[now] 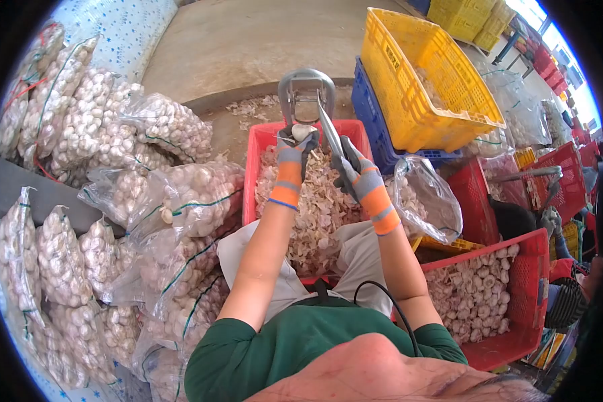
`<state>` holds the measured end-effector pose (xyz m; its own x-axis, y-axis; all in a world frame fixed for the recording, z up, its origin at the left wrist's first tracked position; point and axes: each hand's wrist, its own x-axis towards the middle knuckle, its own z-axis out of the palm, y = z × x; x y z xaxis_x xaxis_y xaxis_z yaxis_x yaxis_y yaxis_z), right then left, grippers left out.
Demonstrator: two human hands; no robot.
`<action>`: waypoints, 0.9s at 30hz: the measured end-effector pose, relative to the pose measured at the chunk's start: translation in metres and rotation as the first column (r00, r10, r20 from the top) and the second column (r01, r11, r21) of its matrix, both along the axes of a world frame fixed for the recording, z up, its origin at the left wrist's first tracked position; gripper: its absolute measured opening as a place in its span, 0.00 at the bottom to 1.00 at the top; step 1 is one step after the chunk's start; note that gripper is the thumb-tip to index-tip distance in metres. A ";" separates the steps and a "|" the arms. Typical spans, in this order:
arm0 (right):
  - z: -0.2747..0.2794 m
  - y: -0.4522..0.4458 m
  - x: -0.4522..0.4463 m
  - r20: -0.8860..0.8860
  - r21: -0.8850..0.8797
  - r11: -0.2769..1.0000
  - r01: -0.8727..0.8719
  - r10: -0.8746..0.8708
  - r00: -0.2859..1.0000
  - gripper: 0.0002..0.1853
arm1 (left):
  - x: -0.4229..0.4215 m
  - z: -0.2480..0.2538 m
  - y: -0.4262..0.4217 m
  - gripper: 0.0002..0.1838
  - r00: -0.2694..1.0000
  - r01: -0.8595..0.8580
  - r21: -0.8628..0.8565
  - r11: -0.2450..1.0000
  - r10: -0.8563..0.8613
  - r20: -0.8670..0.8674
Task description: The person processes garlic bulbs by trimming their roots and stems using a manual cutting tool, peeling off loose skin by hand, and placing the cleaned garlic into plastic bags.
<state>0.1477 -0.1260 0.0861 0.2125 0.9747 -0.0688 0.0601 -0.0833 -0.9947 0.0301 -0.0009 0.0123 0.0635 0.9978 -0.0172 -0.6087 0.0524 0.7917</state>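
My left hand [293,149], in a grey and orange glove, is closed around a white garlic bulb [305,132] just above the red crate [252,194] between my legs. My right hand [355,167], gloved alike, grips the long flat arm of metal shears [329,127], which slants up and away. The bulb is to the left of this arm. A thick rounded metal loop [306,74] of the tool stands at the crate's far rim. Below both hands, loose garlic skins and trimmings [321,208] fill the crate. My right fingertips are partly hidden.
Net and plastic bags of garlic [181,187] are piled at left. Stacked yellow [442,100] and blue crates [375,120] stand ahead right. A red crate of garlic bulbs [472,288] and an open plastic bag [429,197] are at right. Another person's gloved hand [551,220] shows far right.
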 end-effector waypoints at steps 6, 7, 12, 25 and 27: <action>-0.020 0.004 0.002 0.319 0.066 0.998 0.014 -0.034 0.947 0.26 | 0.007 -0.009 0.010 0.25 0.999 -0.032 -0.053 0.998 0.032 0.000; -0.020 0.003 0.001 0.342 0.071 0.997 0.016 -0.040 0.939 0.27 | 0.009 -0.012 0.011 0.25 0.996 -0.061 -0.028 0.998 0.060 -0.059; -0.026 0.005 0.000 0.438 0.092 0.995 0.047 -0.083 0.895 0.26 | 0.012 -0.001 0.004 0.25 0.989 -0.103 -0.033 0.994 0.098 -0.114; -0.019 -0.002 -0.008 0.417 -0.013 0.997 0.077 -0.065 0.907 0.27 | 0.012 -0.009 0.004 0.25 0.974 -0.107 0.110 0.988 0.126 -0.188; -0.027 -0.001 -0.008 0.479 0.069 0.994 0.081 -0.104 0.872 0.27 | 0.011 -0.012 0.007 0.25 0.987 -0.095 0.060 0.994 0.102 -0.127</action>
<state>0.1395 -0.1274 0.0587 0.2975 0.9486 0.1083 0.5261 -0.0683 -0.8477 0.0416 0.0056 0.0001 -0.0348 0.9988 0.0352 -0.5006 -0.0479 0.8644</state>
